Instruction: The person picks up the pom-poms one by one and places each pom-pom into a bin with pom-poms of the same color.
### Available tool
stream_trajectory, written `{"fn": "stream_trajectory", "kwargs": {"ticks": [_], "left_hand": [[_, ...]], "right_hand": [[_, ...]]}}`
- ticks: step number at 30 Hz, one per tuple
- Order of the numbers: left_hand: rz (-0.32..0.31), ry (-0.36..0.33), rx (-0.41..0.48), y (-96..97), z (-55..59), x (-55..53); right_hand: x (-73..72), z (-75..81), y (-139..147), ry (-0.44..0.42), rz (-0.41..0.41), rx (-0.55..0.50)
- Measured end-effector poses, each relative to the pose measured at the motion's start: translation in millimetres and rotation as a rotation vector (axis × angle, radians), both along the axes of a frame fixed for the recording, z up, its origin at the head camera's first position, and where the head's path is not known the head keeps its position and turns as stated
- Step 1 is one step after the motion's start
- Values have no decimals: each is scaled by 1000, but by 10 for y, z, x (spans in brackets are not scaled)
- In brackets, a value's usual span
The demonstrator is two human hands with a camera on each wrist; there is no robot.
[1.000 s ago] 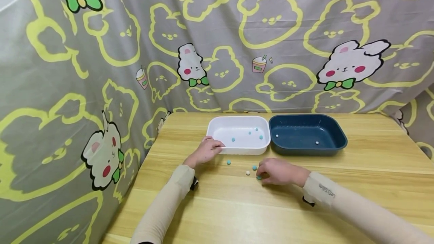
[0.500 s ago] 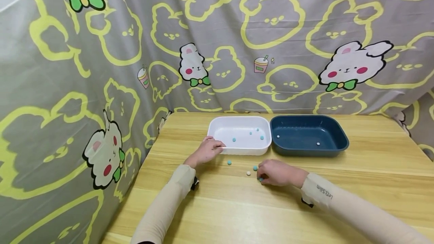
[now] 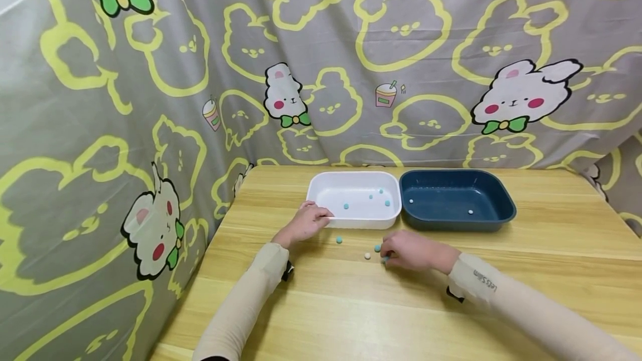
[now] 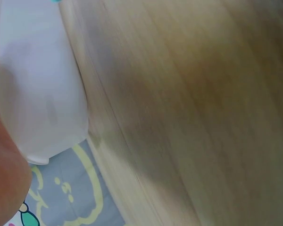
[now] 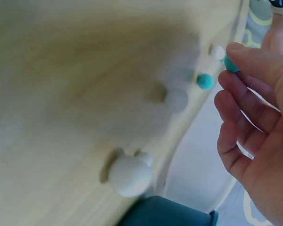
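Note:
My left hand (image 3: 303,223) grips the near left rim of a white plastic tub (image 3: 361,223); only its edge shows beside the tub wall (image 4: 42,94) in the left wrist view. Between thumb and index finger, my right hand (image 3: 413,250) pinches a small teal ball (image 5: 231,64), held close over the table in front of the tubs. Its other fingers (image 5: 243,115) are loosely bent. Beside the pinch lie another teal ball (image 3: 377,248) and a white ball (image 3: 368,256). One more teal ball (image 3: 339,240) rests nearer the left hand.
Several teal balls (image 3: 346,206) lie inside the white tub. A dark blue tub (image 3: 456,226) stands against its right side, with two white balls (image 3: 470,212) in it. More pale balls (image 5: 130,175) show on the table (image 5: 61,117) in the right wrist view. A patterned curtain (image 3: 426,43) hangs behind.
The right hand has moved slightly up and away from the near edge, with the teal ball rising between its fingertips. My left hand stays at the tub rim.

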State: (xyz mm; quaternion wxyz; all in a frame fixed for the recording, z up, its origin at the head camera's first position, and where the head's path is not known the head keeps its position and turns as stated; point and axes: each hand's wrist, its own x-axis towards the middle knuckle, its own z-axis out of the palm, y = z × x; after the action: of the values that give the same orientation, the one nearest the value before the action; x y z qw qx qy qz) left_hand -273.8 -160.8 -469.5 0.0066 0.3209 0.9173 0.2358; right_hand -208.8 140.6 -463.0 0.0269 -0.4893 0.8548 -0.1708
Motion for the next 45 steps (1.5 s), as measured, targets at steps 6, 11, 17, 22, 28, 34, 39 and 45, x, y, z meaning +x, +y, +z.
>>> {"fn": "stream_trajectory", "kwargs": {"ticks": [6, 11, 17, 22, 28, 34, 39, 45], "left_hand": [[-2, 6, 2, -3, -5, -12], [-3, 11, 6, -3, -15, -17], [-1, 1, 4, -4, -14, -5], [-1, 2, 9, -8, -24, 2], [1, 10, 8, -4, -14, 0], [4, 6, -2, -3, 4, 1], [-1, 11, 0, -7, 1, 3], [0, 5, 0, -5, -3, 3]], "right_hand": [[-2, 124, 22, -13, -46, -6], [-8, 171, 37, -23, -74, -24], [-26, 233, 67, -17, -90, -43], [-41, 308, 82, 2, -104, -58], [-61, 377, 102, 32, -134, -58], [-82, 405, 108, 24, -176, -64], [-102, 431, 112, 30, -216, -89], [-114, 427, 132, 46, -229, -110]]}}
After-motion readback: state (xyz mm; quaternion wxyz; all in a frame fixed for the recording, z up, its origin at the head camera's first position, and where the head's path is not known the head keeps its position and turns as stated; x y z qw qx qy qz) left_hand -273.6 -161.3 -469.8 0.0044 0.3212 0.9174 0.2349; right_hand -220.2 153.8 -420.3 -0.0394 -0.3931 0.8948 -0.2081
